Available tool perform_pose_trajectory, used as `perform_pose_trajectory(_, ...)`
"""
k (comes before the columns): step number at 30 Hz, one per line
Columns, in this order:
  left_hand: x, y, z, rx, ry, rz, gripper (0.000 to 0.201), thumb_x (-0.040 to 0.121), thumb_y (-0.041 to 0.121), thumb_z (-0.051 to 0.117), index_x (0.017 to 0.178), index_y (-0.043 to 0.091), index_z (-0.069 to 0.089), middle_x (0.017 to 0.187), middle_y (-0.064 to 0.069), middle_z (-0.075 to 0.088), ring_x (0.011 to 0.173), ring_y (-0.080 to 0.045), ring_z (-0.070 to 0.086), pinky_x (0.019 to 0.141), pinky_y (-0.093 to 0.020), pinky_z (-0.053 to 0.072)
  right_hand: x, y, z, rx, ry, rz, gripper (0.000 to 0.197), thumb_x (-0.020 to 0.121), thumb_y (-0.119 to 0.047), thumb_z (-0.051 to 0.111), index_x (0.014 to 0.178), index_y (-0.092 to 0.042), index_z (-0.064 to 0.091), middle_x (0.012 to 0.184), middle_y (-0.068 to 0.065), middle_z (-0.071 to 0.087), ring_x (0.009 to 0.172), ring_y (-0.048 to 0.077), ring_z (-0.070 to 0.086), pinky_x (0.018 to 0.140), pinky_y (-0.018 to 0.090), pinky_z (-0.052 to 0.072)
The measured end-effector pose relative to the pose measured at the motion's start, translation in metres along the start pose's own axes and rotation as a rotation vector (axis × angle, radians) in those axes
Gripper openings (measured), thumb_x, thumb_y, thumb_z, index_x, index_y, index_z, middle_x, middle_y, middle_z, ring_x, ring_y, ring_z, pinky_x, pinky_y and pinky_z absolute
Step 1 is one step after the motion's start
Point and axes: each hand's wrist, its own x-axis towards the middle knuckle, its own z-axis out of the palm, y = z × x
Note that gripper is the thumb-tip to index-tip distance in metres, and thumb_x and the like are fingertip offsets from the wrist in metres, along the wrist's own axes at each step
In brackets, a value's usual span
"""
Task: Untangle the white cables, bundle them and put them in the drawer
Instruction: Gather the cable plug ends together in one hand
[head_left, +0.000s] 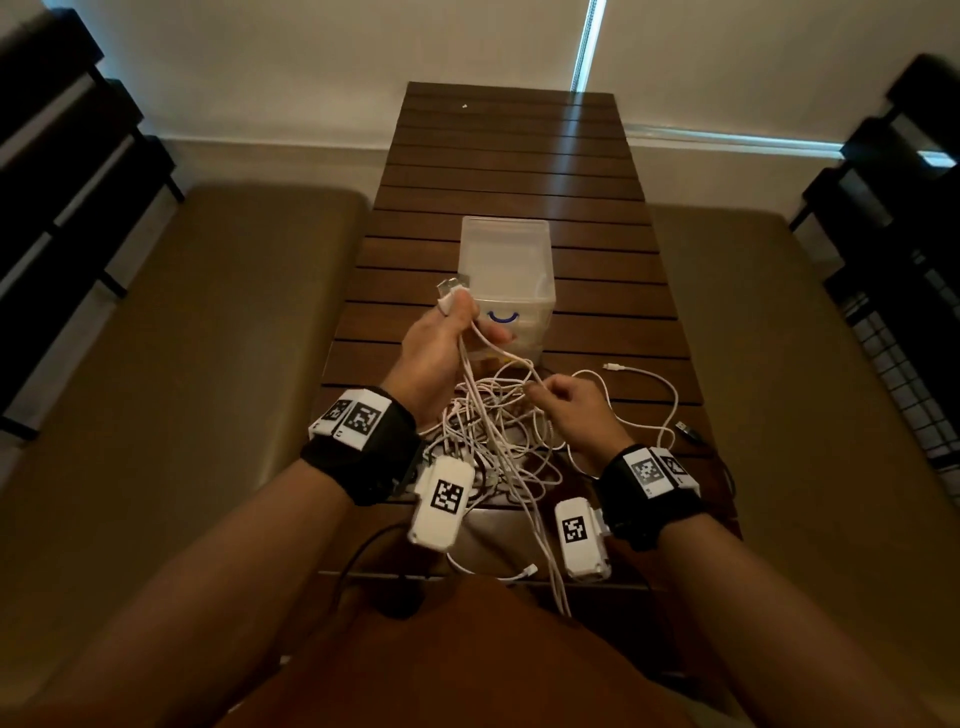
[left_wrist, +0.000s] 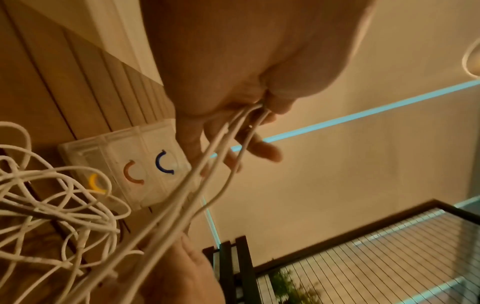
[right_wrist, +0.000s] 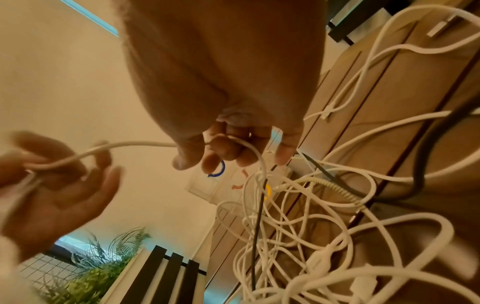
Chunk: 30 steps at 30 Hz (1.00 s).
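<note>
The thin white cables (head_left: 498, 431) — light, limp, snag-prone — lie before the clear plastic drawer box (head_left: 506, 280). Left hand (head_left: 441, 338) pinches plug ends; right hand (head_left: 576, 410) pinches one strand — best held near plugs.

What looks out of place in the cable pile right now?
A black cable runs through the white cables, and another black plug lies beside them on the table. White strands hang over the near edge.
</note>
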Motion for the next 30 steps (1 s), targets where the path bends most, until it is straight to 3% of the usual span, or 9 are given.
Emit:
perform_pose_trajectory(2,-0.007,0.002,0.002,-0.009,-0.043,0.041,0.031,0.104,0.033,0.03,0.089,0.012,0.047,0.063,-0.001,0.055,0.078,-0.024,0.068,0.08,-0.043,0.057,0.005,0.002,0.001,-0.054,0.007,-0.017,0.027,0.095,-0.028,0.059,0.075,-0.009,0.062,0.059,-0.009,0.053,0.05,-0.002,0.045,0.054,0.016,0.039)
perform_pose_trajectory(6,-0.009,0.006,0.0,-0.24,-0.066,0.031,0.034,0.102,0.038,0.031,0.084,0.013,0.044,0.054,0.005,0.034,0.051,-0.012,0.044,0.074,-0.043,0.057,0.017,0.012,0.0,-0.144,0.033,-0.015,0.025,0.094,-0.027,0.06,0.074,-0.016,0.068,0.061,-0.001,0.061,0.053,0.002,0.054,0.055,0.027,0.045)
perform_pose_trajectory(8,-0.01,0.006,-0.003,-0.268,-0.029,0.021,0.034,0.103,0.038,0.032,0.081,0.015,0.044,0.053,0.006,0.03,0.047,-0.01,0.034,0.06,-0.034,0.053,0.023,0.017,-0.001,-0.155,-0.037,0.04,0.02,0.094,-0.03,0.06,0.083,-0.018,0.072,0.077,0.009,0.071,0.07,0.017,0.066,0.069,0.044,0.056)
perform_pose_trajectory(10,-0.01,0.004,-0.006,-0.255,0.014,0.013,0.034,0.104,0.036,0.035,0.077,0.017,0.043,0.051,0.007,0.029,0.043,-0.007,0.027,0.045,-0.022,0.035,0.026,0.015,0.001,-0.231,-0.083,0.026,0.018,0.093,-0.032,0.06,0.091,-0.022,0.075,0.088,0.004,0.074,0.085,0.022,0.069,0.083,0.049,0.056)
perform_pose_trajectory(13,-0.007,-0.002,-0.013,-0.119,0.072,0.001,0.028,0.1,0.021,0.049,0.072,0.02,0.051,0.049,0.01,0.036,0.04,-0.004,0.026,0.038,-0.018,0.021,0.018,-0.008,0.001,-0.431,-0.097,-0.156,0.019,0.095,-0.026,0.057,0.101,-0.021,0.075,0.097,-0.003,0.07,0.091,0.014,0.064,0.082,0.036,0.053)
perform_pose_trajectory(19,-0.004,-0.021,-0.012,0.192,0.058,-0.008,0.016,0.094,0.003,0.053,0.1,0.013,0.065,0.054,0.009,0.056,0.043,-0.005,0.045,0.04,-0.017,0.033,0.001,-0.051,-0.006,-0.583,-0.192,-0.442,0.021,0.094,-0.021,0.058,0.11,-0.022,0.072,0.106,-0.006,0.065,0.097,0.013,0.059,0.084,0.031,0.049)
perform_pose_trajectory(21,-0.003,-0.024,-0.009,0.176,-0.014,-0.062,0.017,0.095,0.007,0.054,0.107,0.009,0.066,0.071,0.003,0.067,0.057,-0.007,0.061,0.048,-0.018,0.044,-0.004,-0.062,-0.008,-0.485,-0.202,-0.45,0.021,0.094,-0.018,0.058,0.11,-0.021,0.071,0.113,-0.009,0.064,0.105,0.009,0.059,0.09,0.028,0.048)
perform_pose_trajectory(24,0.002,-0.025,-0.008,0.233,-0.086,-0.092,0.02,0.094,0.019,0.057,0.109,0.009,0.067,0.074,-0.001,0.063,0.06,-0.01,0.055,0.05,-0.021,0.04,-0.007,-0.068,-0.011,-0.332,-0.166,-0.471,0.02,0.093,-0.014,0.06,0.108,-0.015,0.073,0.118,-0.01,0.065,0.112,0.006,0.06,0.094,0.025,0.049)
perform_pose_trajectory(30,0.008,-0.026,-0.011,0.288,-0.196,-0.106,0.024,0.093,0.041,0.058,0.084,0.019,0.065,0.066,-0.001,0.046,0.055,-0.014,0.037,0.051,-0.027,0.027,-0.003,-0.072,-0.012,-0.202,0.006,-0.541,0.013,0.09,-0.012,0.065,0.098,-0.015,0.076,0.083,-0.013,0.069,0.078,0.0,0.065,0.071,0.013,0.047)
